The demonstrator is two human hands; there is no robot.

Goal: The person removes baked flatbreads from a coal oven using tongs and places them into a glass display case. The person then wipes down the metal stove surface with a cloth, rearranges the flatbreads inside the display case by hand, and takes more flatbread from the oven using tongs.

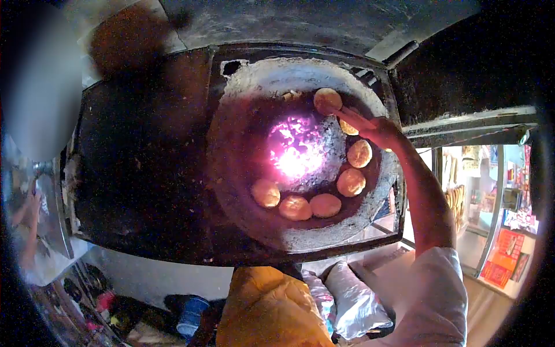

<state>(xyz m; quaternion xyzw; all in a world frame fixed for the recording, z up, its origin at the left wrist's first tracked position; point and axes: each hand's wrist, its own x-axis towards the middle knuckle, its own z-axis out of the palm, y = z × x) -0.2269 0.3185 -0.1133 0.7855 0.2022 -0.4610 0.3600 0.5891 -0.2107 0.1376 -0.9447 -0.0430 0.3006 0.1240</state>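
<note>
My right hand [384, 133] reaches over the right rim of a round clay oven [248, 222]. Its fingers are closed on a flat, tong-like tool [355, 117], whose far end touches or lies just over a round bread [328, 102] at the top right. Beneath the tool, another bread [348, 127] is partly hidden. Several more golden breads, such as one at the right [359, 153] and one at the lower left [266, 193], line the inside wall around glowing coals [298, 153]. My left hand does not show.
A dark flat counter [139, 156] extends left of the oven. Below are white sacks [355, 301] and a blue container [192, 315]. Glass panes with red posters [503, 251] stand at the right. A blurred pale shape [43, 87] fills the upper left.
</note>
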